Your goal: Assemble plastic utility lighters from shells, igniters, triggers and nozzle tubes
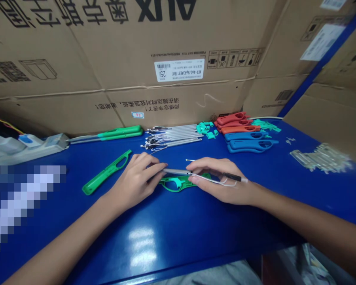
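1. A worker's left hand [138, 178] pinches one end of a metal tube [178, 171]. The right hand [222, 184] closes over its other, black-tipped end, where a white wire [225, 183] loops out.
2. The tube lies along an open green shell [178, 184] in the middle of the blue table [166, 237], and appears laid in but not yet closed over.
3. One matching green half [106, 172] waits just left of the shell, apparently unfitted.
4. Behind the shell to the left lie two green-handled pieces [118, 132] with rods.
5. Straight behind it is a bundle of tubes [175, 136], too packed to count.
6. Behind it to the right are three red-orange shells [234, 122] and two blue shells [249, 141], with a heap of small teal parts [206, 128] beside them.
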`<state>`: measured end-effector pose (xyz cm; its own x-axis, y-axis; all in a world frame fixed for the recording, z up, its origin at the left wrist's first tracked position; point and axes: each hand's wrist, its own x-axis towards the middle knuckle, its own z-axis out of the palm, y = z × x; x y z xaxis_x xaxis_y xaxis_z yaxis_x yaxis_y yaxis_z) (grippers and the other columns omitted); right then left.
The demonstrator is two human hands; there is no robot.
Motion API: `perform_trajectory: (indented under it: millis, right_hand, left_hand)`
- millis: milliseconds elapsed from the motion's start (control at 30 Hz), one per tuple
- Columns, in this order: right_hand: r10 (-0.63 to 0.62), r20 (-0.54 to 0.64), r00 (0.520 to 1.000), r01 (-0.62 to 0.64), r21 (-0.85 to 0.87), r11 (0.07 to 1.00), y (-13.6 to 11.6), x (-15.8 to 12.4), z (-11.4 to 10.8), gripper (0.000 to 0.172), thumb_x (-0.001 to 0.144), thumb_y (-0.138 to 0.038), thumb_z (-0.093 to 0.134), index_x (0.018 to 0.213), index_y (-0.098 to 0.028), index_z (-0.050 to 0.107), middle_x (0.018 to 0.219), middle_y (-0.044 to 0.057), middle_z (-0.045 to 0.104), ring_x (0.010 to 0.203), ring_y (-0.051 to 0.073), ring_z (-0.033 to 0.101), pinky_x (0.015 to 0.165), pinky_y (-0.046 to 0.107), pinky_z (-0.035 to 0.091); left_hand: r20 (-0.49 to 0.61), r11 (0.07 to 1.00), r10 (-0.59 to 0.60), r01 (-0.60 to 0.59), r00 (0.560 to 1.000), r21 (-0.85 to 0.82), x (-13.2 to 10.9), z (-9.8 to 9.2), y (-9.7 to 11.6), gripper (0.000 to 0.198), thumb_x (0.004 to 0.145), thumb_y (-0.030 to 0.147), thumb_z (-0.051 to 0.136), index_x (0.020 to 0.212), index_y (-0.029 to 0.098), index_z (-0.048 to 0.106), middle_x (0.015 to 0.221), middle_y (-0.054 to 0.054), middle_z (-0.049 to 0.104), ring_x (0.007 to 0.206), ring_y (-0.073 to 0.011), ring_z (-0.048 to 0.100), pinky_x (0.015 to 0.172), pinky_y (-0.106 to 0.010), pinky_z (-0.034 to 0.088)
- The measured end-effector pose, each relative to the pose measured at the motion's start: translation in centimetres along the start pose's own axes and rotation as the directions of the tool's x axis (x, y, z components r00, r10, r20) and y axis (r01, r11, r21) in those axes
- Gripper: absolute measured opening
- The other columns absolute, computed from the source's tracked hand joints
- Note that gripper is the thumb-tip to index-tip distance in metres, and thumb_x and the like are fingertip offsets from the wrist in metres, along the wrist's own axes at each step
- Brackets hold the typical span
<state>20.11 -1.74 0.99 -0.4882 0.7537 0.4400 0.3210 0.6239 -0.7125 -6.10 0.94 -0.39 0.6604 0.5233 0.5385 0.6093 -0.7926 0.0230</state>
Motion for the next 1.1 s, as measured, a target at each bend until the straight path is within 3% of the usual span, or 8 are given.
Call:
perform_trajectory:
  millis: [100, 300, 500, 833, 1100]
  right_hand:
    - [0.013, -0.055, 0.998, -0.008, 0.094, 0.996, 0.0, 0.0, 0.1, 0.02, 0.086, -0.02, 0.067, 0.106, -0.018, 0.067, 0.092, 0.003, 0.075, 0.081, 0.013, 0.071, 0.072, 0.022, 0.058]
    - [0.06, -0.115, 0.992, -0.047, 0.11, 0.993, -0.3, 0.2, 0.0, 0.015, 0.083, -0.02, 0.068, 0.098, -0.018, 0.068, 0.09, 0.003, 0.074, 0.079, 0.015, 0.071, 0.073, 0.026, 0.06]
    - [0.081, -0.159, 0.984, -0.059, 0.141, 0.988, -0.2, 0.4, -0.2, 0.014, 0.082, -0.021, 0.07, 0.095, -0.019, 0.066, 0.088, 0.003, 0.072, 0.078, 0.015, 0.07, 0.07, 0.026, 0.06]
    - [0.181, 0.042, 0.982, -0.186, 0.2, 0.962, 1.2, 0.7, -0.5, 0.022, 0.082, -0.023, 0.067, 0.102, -0.016, 0.06, 0.081, 0.003, 0.066, 0.068, 0.012, 0.064, 0.066, 0.026, 0.057]
    - [0.136, 0.044, 0.99, -0.141, 0.136, 0.981, 1.9, 0.8, -0.4, 0.02, 0.081, -0.019, 0.065, 0.101, -0.016, 0.063, 0.093, 0.006, 0.067, 0.082, 0.015, 0.067, 0.079, 0.03, 0.059]
  left_hand:
    - [0.022, 0.999, -0.027, 0.027, 0.999, 0.022, -0.2, 0.1, -0.6, 0.021, 0.095, 0.02, 0.053, 0.107, 0.015, 0.069, 0.094, -0.01, 0.067, 0.085, -0.0222, 0.058, 0.073, -0.038, 0.043]
    - [0.059, 0.995, -0.101, 0.099, 0.993, 0.033, -0.2, -0.4, -1.3, 0.019, 0.091, 0.022, 0.053, 0.096, 0.016, 0.071, 0.094, -0.009, 0.065, 0.087, -0.0236, 0.058, 0.073, -0.038, 0.044]
    - [0.195, 0.993, -0.12, 0.116, 0.973, 0.031, 0.0, -1.1, -1.5, 0.019, 0.088, 0.023, 0.051, 0.082, 0.017, 0.068, 0.093, -0.008, 0.065, 0.087, -0.0232, 0.057, 0.079, -0.04, 0.045]
    - [0.252, 0.987, -0.149, 0.129, 0.956, 0.094, -0.2, -1.5, -2.5, 0.022, 0.086, 0.026, 0.05, 0.083, 0.018, 0.07, 0.087, -0.006, 0.069, 0.084, -0.0239, 0.062, 0.075, -0.04, 0.044]
    - [0.213, 0.989, -0.15, 0.143, 0.966, 0.05, -0.4, -1.6, -3.0, 0.023, 0.091, 0.027, 0.048, 0.091, 0.016, 0.068, 0.086, -0.006, 0.071, 0.084, -0.0231, 0.064, 0.078, -0.039, 0.043]
